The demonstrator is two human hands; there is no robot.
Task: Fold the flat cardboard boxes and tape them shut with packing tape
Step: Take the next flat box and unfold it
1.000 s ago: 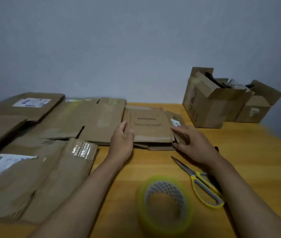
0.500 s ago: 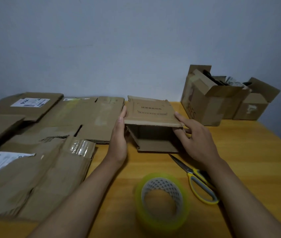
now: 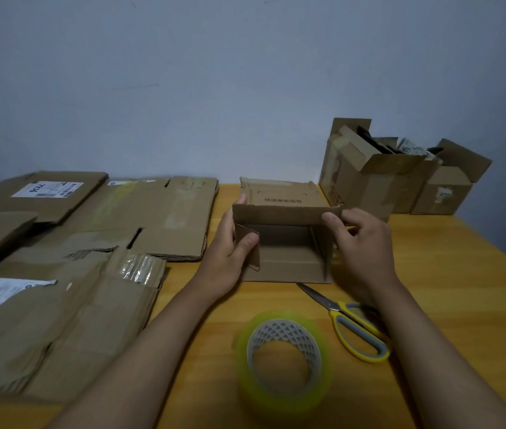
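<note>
Occupying the left third of the frame, flattened cardboard boxes lie overlapped on the wooden table, two of them bearing white shipping labels and one a strip of clear tape. At centre frame, a small cardboard box rests on the table, opened into a rectangular tube with its open end facing the camera and its printed top panel tilted toward the wall. The left hand grasps the box's left wall, its thumb curled over the left inner flap and its fingers behind the wall. The right hand grasps the right side of the box, the thumb pinching the front edge of the top panel at its right corner, the fingers curled around the outside. Below centre, a roll of packing tape lies flat near the bottom edge, blurred. Just right of it, yellow-handled scissors lie closed, blades pointing toward the box. At the upper right, two opened cartons holding dark items stand against the wall.
</note>
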